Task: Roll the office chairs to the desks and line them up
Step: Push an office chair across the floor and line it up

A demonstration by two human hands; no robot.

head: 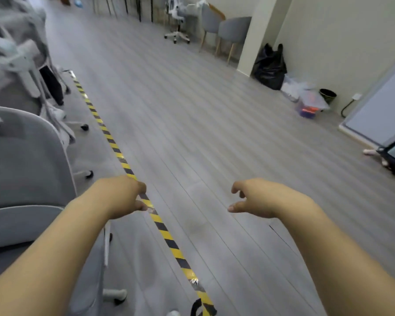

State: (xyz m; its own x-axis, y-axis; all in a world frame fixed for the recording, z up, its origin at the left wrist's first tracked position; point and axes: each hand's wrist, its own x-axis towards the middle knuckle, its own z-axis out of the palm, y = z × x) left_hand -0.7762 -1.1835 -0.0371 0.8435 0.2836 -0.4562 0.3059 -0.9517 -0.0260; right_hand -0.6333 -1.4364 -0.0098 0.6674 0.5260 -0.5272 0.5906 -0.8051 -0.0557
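Loosely curled: left hand [121, 197], right hand [260, 198]; fingers grip nothing.

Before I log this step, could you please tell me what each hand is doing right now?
Left hand: open, loosely curled, holding nothing.
Right hand: open, loosely curled, holding nothing.

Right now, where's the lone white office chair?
Head view, top centre: the white office chair stands at the far end of the room, just left of the grey armchairs by the wall.
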